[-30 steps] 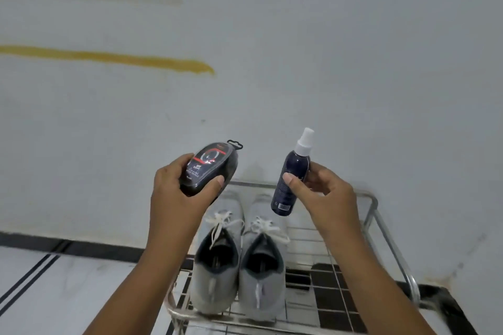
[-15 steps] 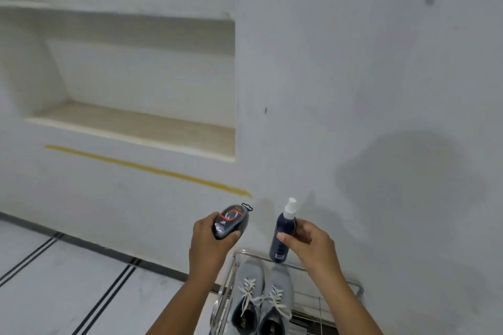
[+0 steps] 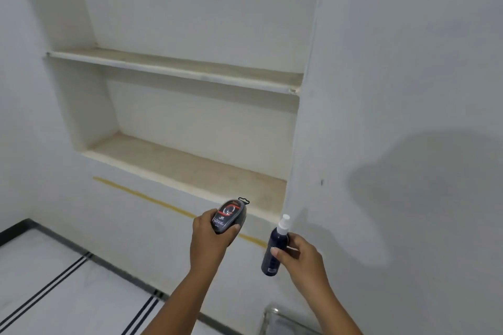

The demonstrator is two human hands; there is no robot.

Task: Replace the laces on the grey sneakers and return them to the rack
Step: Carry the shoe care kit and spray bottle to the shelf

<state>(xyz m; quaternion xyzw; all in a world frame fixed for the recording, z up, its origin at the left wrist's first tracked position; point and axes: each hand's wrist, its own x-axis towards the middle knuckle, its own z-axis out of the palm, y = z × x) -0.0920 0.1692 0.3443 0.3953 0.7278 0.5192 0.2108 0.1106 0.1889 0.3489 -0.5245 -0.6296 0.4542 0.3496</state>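
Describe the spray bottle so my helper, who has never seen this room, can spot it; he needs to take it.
Find the two-shelf wall niche, then look below its lower right corner at the person's two raised hands. The right hand holds the spray bottle: tall, slim, dark blue, with a white nozzle. The left hand grips a squat black oval case.

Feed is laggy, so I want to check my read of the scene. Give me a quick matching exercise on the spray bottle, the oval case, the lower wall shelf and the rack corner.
Things:
1. spray bottle
2. oval black case
3. lower wall shelf
4. rack corner

States:
A. bare, in the wall niche
B. held by left hand
C. at bottom edge of view
D. held by right hand

Pairs: 1-D, 2-B, 3-A, 4-C
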